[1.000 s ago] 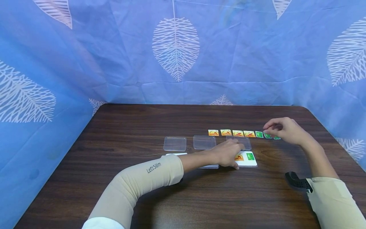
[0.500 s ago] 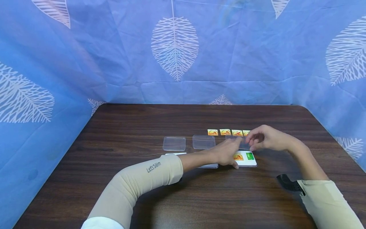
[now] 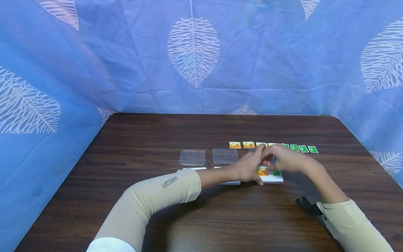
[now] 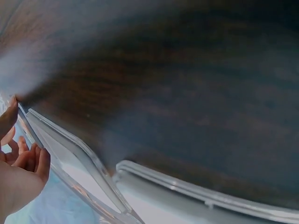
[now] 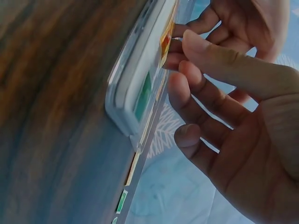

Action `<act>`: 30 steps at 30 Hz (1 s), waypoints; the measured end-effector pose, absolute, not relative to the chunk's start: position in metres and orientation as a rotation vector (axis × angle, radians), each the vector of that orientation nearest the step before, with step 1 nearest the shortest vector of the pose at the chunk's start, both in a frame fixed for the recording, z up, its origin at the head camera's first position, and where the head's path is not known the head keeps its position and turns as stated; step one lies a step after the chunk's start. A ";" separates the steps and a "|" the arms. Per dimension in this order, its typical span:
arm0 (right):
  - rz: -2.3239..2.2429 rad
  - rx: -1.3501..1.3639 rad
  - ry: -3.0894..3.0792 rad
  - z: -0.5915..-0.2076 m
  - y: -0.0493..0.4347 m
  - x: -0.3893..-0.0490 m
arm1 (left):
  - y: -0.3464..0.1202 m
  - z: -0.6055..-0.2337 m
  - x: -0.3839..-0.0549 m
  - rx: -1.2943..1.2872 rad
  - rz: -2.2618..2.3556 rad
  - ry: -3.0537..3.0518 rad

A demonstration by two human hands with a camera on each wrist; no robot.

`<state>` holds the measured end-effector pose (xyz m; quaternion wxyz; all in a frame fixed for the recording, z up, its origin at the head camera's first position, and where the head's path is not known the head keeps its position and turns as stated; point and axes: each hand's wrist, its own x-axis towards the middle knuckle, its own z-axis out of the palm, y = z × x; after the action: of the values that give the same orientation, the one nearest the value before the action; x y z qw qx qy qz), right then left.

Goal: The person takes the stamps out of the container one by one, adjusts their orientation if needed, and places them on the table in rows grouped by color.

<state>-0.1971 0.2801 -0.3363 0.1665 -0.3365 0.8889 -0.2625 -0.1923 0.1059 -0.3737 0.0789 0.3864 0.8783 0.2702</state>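
1. The right hand (image 3: 284, 160) has its thumb and forefinger closed in a pinch on an orange card (image 5: 167, 39) at the white tray (image 3: 277, 179); its other fingers hang loose.
2. The left hand (image 3: 248, 168) rests on the tray's near-left corner with curled fingers; whether its grip clamps anything I cannot tell.
3. The tray sits at about 4 o'clock of the counter (image 3: 201, 210), a green card (image 3: 276, 173) lying in it.
4. At 12 o'clock of the hands runs a row of orange cards (image 3: 241, 145) and green cards (image 3: 299, 148); two clear lids (image 3: 208, 156) lie at 9 o'clock.
5. Bare wood opens toward 6 o'clock.
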 end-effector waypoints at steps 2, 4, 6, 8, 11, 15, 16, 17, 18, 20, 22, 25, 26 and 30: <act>-0.723 -0.953 2.550 -0.336 0.278 -0.196 | 0.106 -0.374 -0.192 1.133 0.823 2.638; -0.700 -0.952 2.564 -0.336 0.277 -0.195 | 0.105 -0.374 -0.191 1.118 0.836 2.640; -0.664 -0.959 2.583 -0.336 0.276 -0.194 | 0.105 -0.374 -0.190 1.103 0.845 2.644; -0.631 -0.963 2.594 -0.337 0.275 -0.194 | 0.105 -0.373 -0.190 1.096 0.852 2.642; -0.598 -0.943 2.593 -0.337 0.272 -0.194 | 0.104 -0.373 -0.190 1.090 0.866 2.638; -0.596 -0.907 2.567 -0.337 0.268 -0.195 | 0.103 -0.373 -0.190 1.096 0.883 2.625; -0.600 -0.906 2.562 -0.337 0.267 -0.195 | 0.103 -0.373 -0.190 1.098 0.884 2.625; -0.600 -0.903 2.558 -0.337 0.267 -0.195 | 0.103 -0.373 -0.190 1.096 0.886 2.625; -0.599 -0.896 2.558 -0.336 0.266 -0.195 | 0.103 -0.373 -0.190 1.097 0.887 2.624; -0.594 -0.890 2.559 -0.337 0.266 -0.196 | 0.103 -0.373 -0.190 1.094 0.891 2.623; -0.592 -0.872 2.556 -0.337 0.265 -0.196 | 0.102 -0.372 -0.191 1.086 0.891 2.627; -0.592 -0.854 2.547 -0.337 0.265 -0.197 | 0.102 -0.372 -0.191 1.078 0.889 2.633; -0.592 -0.845 2.548 -0.338 0.265 -0.197 | 0.102 -0.373 -0.191 1.074 0.887 2.635; -0.589 -0.819 2.541 -0.337 0.264 -0.196 | 0.102 -0.374 -0.192 1.073 0.894 2.626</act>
<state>-0.1960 0.2635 -0.3370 0.2025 -0.2935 0.9101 -0.2111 -0.1918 0.1018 -0.3739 0.0835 0.3595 0.8799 0.2995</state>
